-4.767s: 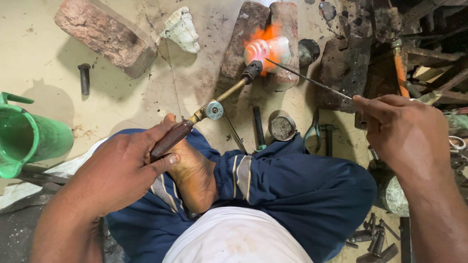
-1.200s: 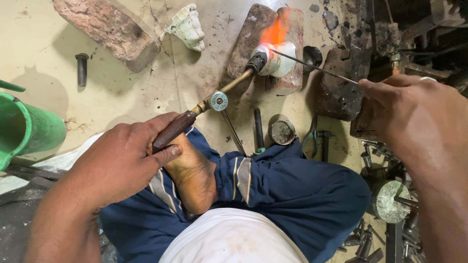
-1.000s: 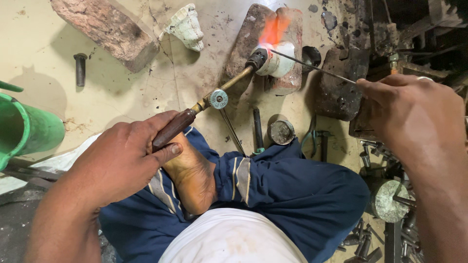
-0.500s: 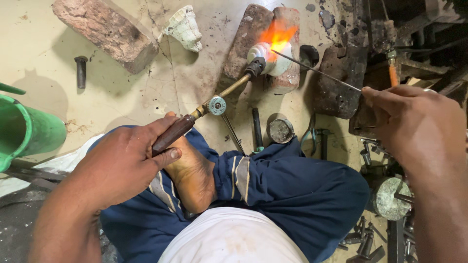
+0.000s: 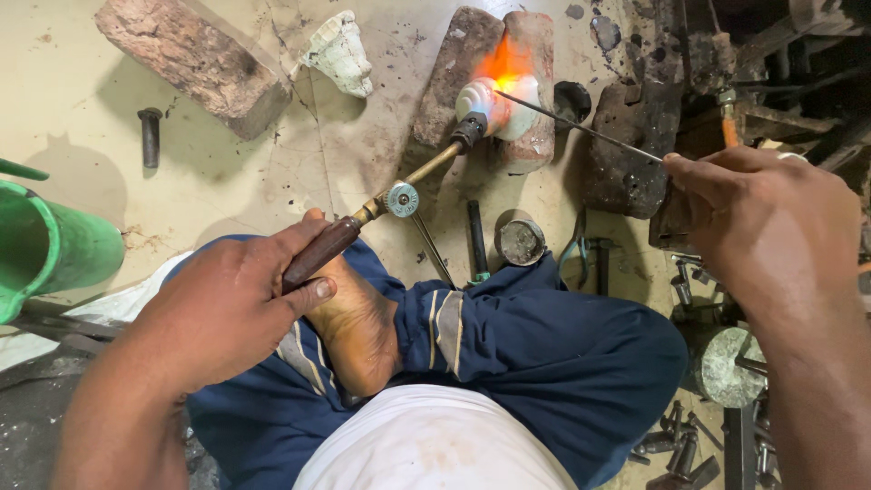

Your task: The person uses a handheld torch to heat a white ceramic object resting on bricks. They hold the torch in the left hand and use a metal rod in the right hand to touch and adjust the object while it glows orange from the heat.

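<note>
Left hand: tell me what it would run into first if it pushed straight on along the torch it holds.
The left hand points up and right along the torch. Straight ahead, it would probably first meet the glowing white piece on the brick, where the flame plays; depth is hard to judge.

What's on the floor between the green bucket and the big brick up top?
In the head view, a dark bolt lies on the floor between the green bucket and the big brick. Otherwise that stretch is bare.
</note>
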